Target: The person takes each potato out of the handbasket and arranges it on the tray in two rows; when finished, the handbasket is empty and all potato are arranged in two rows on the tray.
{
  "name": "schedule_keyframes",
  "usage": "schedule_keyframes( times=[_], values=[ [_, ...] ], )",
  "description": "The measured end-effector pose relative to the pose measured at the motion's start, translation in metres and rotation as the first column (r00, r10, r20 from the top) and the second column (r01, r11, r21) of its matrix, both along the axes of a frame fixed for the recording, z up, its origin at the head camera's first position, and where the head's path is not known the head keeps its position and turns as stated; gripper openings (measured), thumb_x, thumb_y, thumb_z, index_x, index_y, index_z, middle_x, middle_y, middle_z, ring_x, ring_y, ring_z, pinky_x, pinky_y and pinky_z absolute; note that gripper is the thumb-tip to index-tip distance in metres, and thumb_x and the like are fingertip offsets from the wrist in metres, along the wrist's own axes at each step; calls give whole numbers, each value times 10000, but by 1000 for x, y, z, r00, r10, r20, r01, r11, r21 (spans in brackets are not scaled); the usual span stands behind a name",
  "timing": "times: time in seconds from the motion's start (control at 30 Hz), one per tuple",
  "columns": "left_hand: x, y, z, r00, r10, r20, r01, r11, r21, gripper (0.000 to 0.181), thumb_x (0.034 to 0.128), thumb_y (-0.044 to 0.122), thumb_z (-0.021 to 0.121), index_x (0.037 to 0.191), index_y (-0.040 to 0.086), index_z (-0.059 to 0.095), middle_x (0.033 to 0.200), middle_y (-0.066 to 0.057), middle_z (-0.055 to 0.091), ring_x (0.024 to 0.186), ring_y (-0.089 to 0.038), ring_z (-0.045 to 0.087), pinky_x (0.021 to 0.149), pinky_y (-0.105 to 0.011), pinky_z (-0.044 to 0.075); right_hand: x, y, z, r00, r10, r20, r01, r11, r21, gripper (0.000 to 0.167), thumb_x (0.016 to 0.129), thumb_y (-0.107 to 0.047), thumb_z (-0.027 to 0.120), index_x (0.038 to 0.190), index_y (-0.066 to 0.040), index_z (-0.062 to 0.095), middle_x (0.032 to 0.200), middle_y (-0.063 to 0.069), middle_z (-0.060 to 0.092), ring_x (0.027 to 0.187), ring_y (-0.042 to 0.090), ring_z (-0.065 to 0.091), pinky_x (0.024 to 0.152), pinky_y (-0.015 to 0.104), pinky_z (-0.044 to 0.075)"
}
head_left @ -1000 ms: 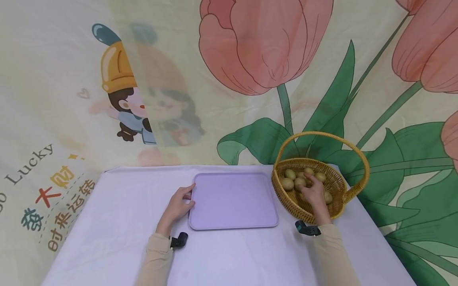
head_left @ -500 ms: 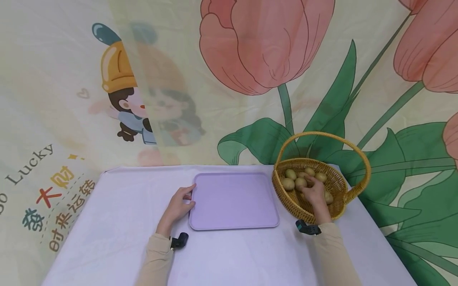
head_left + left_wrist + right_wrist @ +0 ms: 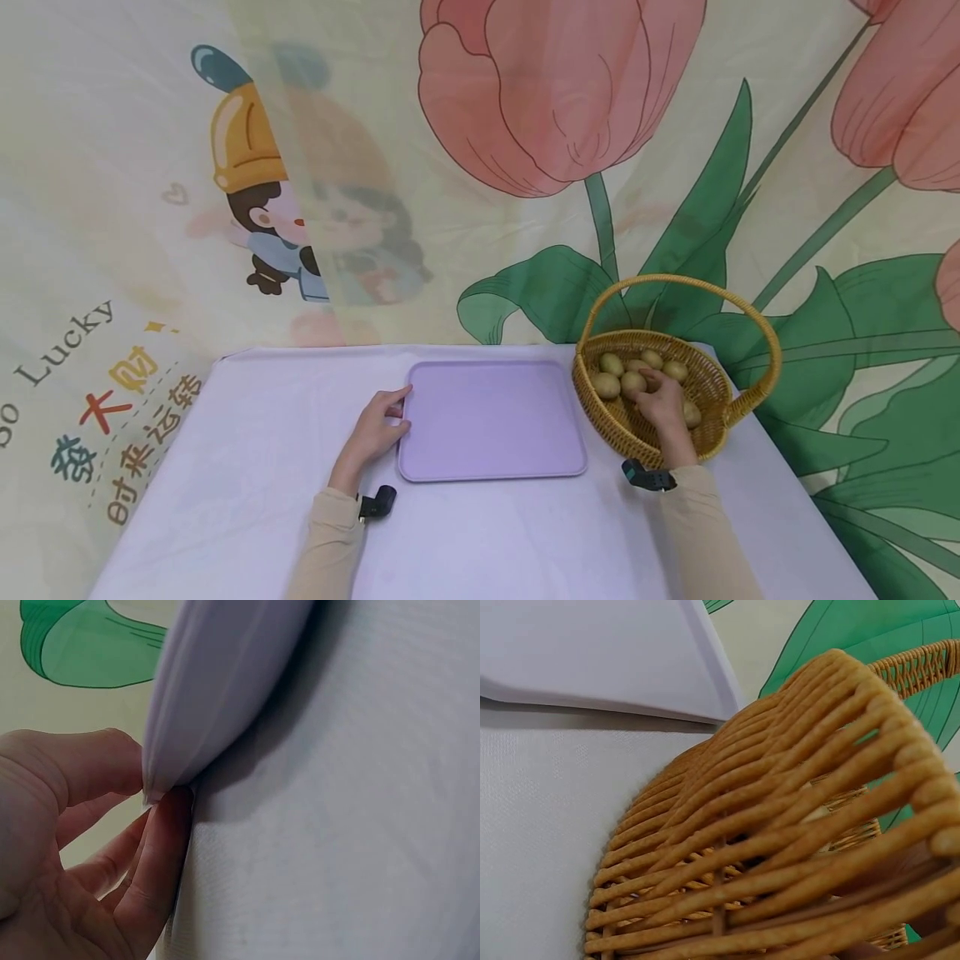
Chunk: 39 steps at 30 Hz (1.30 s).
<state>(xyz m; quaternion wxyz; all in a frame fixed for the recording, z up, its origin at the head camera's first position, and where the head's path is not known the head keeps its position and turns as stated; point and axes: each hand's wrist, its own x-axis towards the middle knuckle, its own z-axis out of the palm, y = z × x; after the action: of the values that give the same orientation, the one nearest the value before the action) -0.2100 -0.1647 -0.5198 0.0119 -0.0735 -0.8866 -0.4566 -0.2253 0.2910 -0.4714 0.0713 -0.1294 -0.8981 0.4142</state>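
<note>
My left hand [image 3: 377, 427] holds the left edge of a light purple rectangular tray [image 3: 491, 421]. In the left wrist view, the thumb and fingers of the left hand [image 3: 90, 847] meet at the tray rim [image 3: 217, 690]. On the right, a woven wicker basket [image 3: 611, 429] with a tall arched handle contains several potatoes [image 3: 606, 384]. My right hand [image 3: 663, 408] reaches into it, thumb and fingertips around a potato [image 3: 633, 382] near the middle of the pile. The basket wall [image 3: 765, 810] hides most of that hand in the right wrist view.
A white cloth [image 3: 480, 533] covers the table beneath tray and basket. The basket handle [image 3: 765, 358] arches over the right side. Behind the table hangs a printed backdrop [image 3: 555, 100] with tulips and cartoon figures.
</note>
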Motion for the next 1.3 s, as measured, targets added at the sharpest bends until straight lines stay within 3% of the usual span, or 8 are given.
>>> schedule_keyframes(
  times=[0.17, 0.4, 0.5, 0.6, 0.7, 0.83, 1.07, 1.3],
  values=[
    [-1, 0, -1, 1000, 1, 5, -1, 1000, -2, 604, 791, -73, 678, 1376, -24, 540, 1176, -215, 553, 988, -333, 616, 868, -445, 498, 0, 1, 0, 1000, 6, -25, -6, 1000, -24, 489, 874, -4, 636, 1327, 129, 510, 1184, 388, 574, 966, 450, 603, 629, 215, 455],
    [-2, 0, 0, 1000, 0, 5, 0, 1000, -12, 586, 788, -64, 676, 1358, -54, 544, 1182, -219, 550, 995, -334, 614, 886, -454, 491, 1, 4, 2, 999, 10, -37, -13, 998, -62, 497, 892, 4, 639, 1343, 142, 485, 1149, 394, 578, 990, 432, 588, 580, 167, 452],
    [-3, 0, -1, 1000, 0, 11, 0, 1000, -10, 585, 792, -65, 674, 1361, -58, 540, 1186, -222, 548, 1002, -337, 612, 895, -458, 488, 3, 4, 5, 999, 7, -32, -9, 996, -84, 496, 896, 2, 632, 1348, 140, 481, 1154, 399, 565, 1020, 456, 577, 588, 196, 488],
    [-3, 0, -1, 1000, 0, 17, 1, 1000, -13, 586, 797, -58, 675, 1366, -59, 533, 1195, -218, 545, 1009, -336, 611, 891, -457, 490, 5, 3, 10, 1000, -2, -22, 1, 998, -67, 493, 908, -14, 623, 1359, 126, 481, 1195, 398, 548, 1086, 477, 554, 727, 337, 533],
    [-2, 0, 1, 1000, 2, 20, -1, 1000, -18, 588, 797, -54, 676, 1366, -60, 530, 1197, -215, 543, 1010, -335, 608, 884, -455, 491, 6, 1, 14, 1000, -7, -6, 7, 998, -61, 508, 924, -32, 607, 1388, 112, 459, 1263, 389, 511, 1167, 489, 513, 882, 486, 488],
    [-2, 0, 1, 1000, 2, 16, -2, 1000, -19, 588, 791, -57, 679, 1361, -66, 533, 1190, -215, 545, 1000, -332, 609, 875, -450, 488, 7, 0, 18, 1000, -17, 10, 17, 996, -90, 539, 933, -54, 596, 1428, 81, 430, 1321, 357, 470, 1218, 479, 473, 922, 514, 457],
    [-2, 0, 1, 1000, 3, 14, -3, 1000, -24, 588, 794, -46, 686, 1361, -66, 533, 1182, -207, 549, 993, -317, 604, 873, -450, 484, 11, -5, 25, 1000, -12, 7, 13, 989, -149, 559, 926, -58, 598, 1443, 62, 422, 1344, 342, 441, 1217, 465, 478, 786, 323, 500],
    [-2, 0, 2, 1000, 0, 13, 1, 1000, -20, 589, 790, -54, 684, 1359, -66, 535, 1168, -207, 547, 988, -319, 605, 872, -442, 480, 16, -10, 32, 999, -11, -47, 3, 987, -163, 555, 911, -50, 616, 1424, 73, 443, 1277, 321, 477, 1055, 384, 543, 625, 151, 457]
  ],
)
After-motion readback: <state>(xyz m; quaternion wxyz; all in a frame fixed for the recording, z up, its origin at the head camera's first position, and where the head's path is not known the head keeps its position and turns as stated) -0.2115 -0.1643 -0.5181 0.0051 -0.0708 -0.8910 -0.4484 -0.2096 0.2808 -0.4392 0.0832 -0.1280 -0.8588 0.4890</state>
